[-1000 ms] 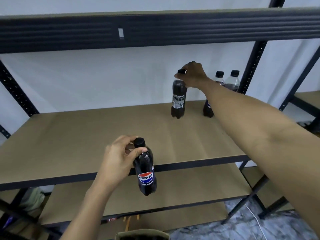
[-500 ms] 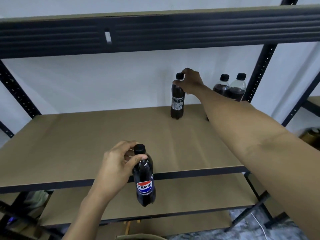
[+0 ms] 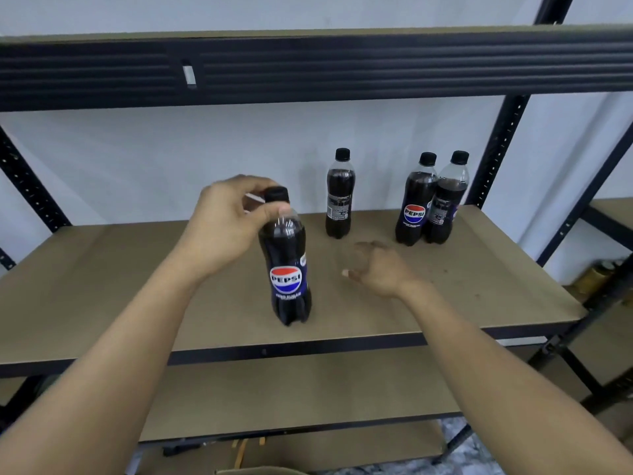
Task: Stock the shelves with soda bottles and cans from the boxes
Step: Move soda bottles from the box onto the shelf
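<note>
My left hand [image 3: 228,228] grips a dark Pepsi bottle [image 3: 287,265] by its neck and black cap, holding it upright over the middle of the brown shelf board [image 3: 120,275]. Whether its base touches the board I cannot tell. My right hand [image 3: 376,269] hovers just right of that bottle, fingers loosely curled, holding nothing. One Pepsi bottle [image 3: 339,197] stands alone at the back of the shelf. Two more Pepsi bottles [image 3: 431,200] stand side by side at the back right.
A black steel beam [image 3: 308,66] of the upper shelf runs overhead. Black uprights [image 3: 496,145] frame the right side. Lower brown shelves [image 3: 308,389] lie beneath, and the top of a cardboard box [image 3: 260,470] shows at the bottom edge.
My right hand let go of the lone bottle at the back and drew toward me. My left hand carried its bottle up and forward over the shelf.
</note>
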Available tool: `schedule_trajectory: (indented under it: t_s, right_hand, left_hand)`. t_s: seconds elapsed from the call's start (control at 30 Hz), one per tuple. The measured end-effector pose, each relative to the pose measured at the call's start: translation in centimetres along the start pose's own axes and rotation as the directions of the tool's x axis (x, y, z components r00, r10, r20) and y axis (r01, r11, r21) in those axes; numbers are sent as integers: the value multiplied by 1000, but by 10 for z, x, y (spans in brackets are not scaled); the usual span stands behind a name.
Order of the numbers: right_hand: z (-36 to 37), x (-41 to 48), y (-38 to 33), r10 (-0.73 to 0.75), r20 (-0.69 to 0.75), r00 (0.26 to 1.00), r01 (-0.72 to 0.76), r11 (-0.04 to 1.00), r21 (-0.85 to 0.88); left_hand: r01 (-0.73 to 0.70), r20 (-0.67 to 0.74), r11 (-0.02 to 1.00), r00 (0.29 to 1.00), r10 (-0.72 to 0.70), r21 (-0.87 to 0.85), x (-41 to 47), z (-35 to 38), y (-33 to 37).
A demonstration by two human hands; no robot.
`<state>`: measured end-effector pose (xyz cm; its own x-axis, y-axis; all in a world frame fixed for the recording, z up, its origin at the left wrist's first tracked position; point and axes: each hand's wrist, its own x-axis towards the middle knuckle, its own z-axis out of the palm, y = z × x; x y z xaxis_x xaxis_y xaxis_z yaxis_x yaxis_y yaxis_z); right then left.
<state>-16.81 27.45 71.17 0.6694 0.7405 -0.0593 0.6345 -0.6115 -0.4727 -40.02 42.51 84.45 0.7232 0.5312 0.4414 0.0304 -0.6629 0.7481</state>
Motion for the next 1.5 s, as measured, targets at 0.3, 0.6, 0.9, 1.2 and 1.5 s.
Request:
schedule_trajectory:
  t_s: [0.3, 0.6, 0.9, 1.2, 1.5]
  right_hand:
    - [37, -30, 38, -19, 10, 1000, 21, 982, -187]
    - [53, -32, 42, -57, -64, 996, 40, 972, -230]
    - [53, -30, 42, -59, -83, 995, 38, 972, -232]
    - [53, -31, 37, -29, -57, 998, 14, 967, -255]
    - [83, -64, -35, -83, 49, 995, 93, 962, -257]
  left_hand:
    - [20, -54, 981, 999, -10, 193, 110, 61, -37]
    - [107, -143, 966, 987, -74, 237, 176, 99, -80]
    - [108, -154, 973, 985, -77, 205, 184, 107, -83]
    - [122, 63, 927, 986, -154, 356, 103, 81, -96]
    - [97, 267, 813, 916, -298, 575, -82, 32, -169]
